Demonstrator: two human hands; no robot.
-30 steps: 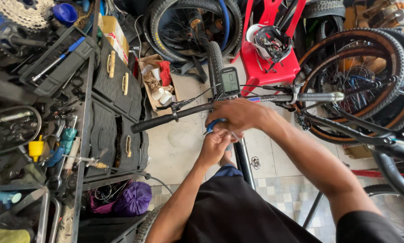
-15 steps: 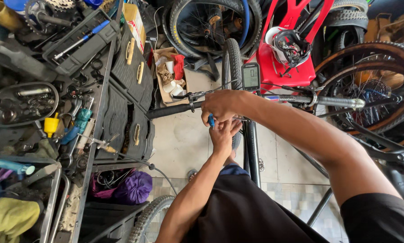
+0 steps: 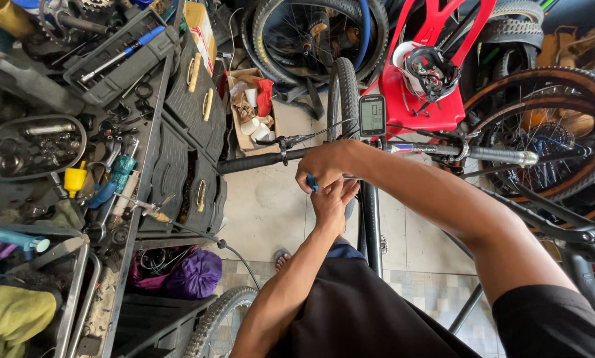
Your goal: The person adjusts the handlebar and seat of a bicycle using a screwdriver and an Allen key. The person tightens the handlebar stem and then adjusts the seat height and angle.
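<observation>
Hands meeting at the middle of a bicycle handlebar, beneath a small cycle computer. Right hand: fingers curled shut, pinching a small blue tool just below the bar. Left hand: fingers pressed together, touching the right from underneath. Black grip at the bar's left end; tool bench beside it.

Bike workshop, probably: tool cart, spare wheels, bikes

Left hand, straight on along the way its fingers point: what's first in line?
Likely the right hand, which the left hand already meets around a small blue tool. Just beyond runs the black handlebar. Depth is unclear.
</observation>
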